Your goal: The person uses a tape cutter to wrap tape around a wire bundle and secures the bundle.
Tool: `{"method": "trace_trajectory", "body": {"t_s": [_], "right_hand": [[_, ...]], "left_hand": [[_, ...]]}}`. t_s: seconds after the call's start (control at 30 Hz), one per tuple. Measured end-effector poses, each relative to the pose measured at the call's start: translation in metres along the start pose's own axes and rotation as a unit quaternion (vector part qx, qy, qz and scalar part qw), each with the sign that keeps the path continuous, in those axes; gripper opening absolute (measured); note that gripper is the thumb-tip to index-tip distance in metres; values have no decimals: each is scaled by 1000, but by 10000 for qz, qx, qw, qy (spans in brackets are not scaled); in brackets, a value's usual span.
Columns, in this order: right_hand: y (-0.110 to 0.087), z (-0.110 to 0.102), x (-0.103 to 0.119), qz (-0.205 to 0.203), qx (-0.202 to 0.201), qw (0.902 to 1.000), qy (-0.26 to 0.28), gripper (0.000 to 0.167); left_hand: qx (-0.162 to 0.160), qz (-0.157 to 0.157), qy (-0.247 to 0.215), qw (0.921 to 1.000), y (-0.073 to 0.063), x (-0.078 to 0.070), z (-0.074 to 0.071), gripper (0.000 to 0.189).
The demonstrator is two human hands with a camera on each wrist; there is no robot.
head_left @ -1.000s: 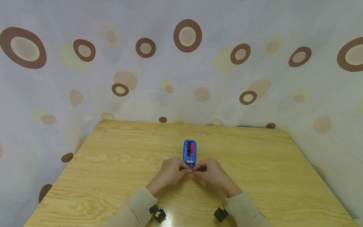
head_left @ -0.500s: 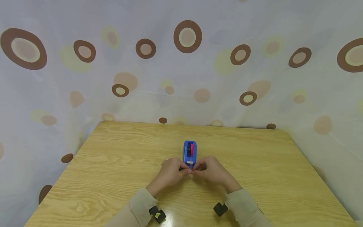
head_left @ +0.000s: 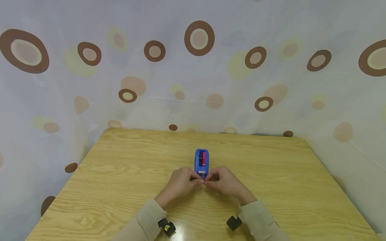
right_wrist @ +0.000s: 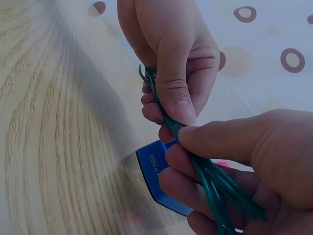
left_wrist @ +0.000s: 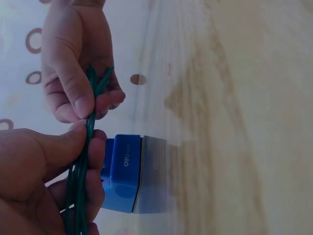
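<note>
A bundle of thin green strands (left_wrist: 79, 181) runs through the fingers of both hands. My left hand (head_left: 180, 182) pinches it between thumb and fingers, and my right hand (head_left: 224, 183) grips it a little further along, thumb tips nearly meeting. In the right wrist view the strands (right_wrist: 227, 186) fan out under the right palm, and their other ends poke past the left hand. Just beyond the fingertips stands a blue tape dispenser (head_left: 197, 165) with a pink-red roll (head_left: 204, 159) inside; its "deli" end (left_wrist: 126, 159) faces me. A small shiny whitish bit shows at the thumb tips.
The wooden table (head_left: 135, 150) reaches back to a pale curtain (head_left: 169, 73) printed with brown rings. A black wrist device (head_left: 167, 227) hangs by the left sleeve, another black device (head_left: 234, 223) by the right sleeve.
Both hands keep their grip at the same place in front of the dispenser. The right hand has risen slightly, its blur from a second ago gone.
</note>
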State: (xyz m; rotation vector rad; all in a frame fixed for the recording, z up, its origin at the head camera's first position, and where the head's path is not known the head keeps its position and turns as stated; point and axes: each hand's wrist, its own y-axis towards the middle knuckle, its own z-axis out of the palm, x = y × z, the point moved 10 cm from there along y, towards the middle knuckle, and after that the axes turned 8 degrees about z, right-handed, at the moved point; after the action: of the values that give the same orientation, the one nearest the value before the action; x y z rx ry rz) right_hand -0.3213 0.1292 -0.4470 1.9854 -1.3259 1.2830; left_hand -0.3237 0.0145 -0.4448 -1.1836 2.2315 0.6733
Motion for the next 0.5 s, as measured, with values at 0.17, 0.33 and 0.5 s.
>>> {"method": "trace_trajectory", "body": {"t_s": [0.17, 0.33, 0.5], "right_hand": [[-1, -1, 4, -150, -228, 9988, -416, 8], [-2, -2, 7, -171, -333, 9975, -601, 10], [-3, -3, 10, -156, -440, 9962, -737, 12]], "left_hand": [[318, 123, 101, 9994, 2, 3, 6, 17], [509, 119, 152, 9985, 1, 5, 11, 26], [582, 69, 91, 9982, 0, 4, 10, 30]]}}
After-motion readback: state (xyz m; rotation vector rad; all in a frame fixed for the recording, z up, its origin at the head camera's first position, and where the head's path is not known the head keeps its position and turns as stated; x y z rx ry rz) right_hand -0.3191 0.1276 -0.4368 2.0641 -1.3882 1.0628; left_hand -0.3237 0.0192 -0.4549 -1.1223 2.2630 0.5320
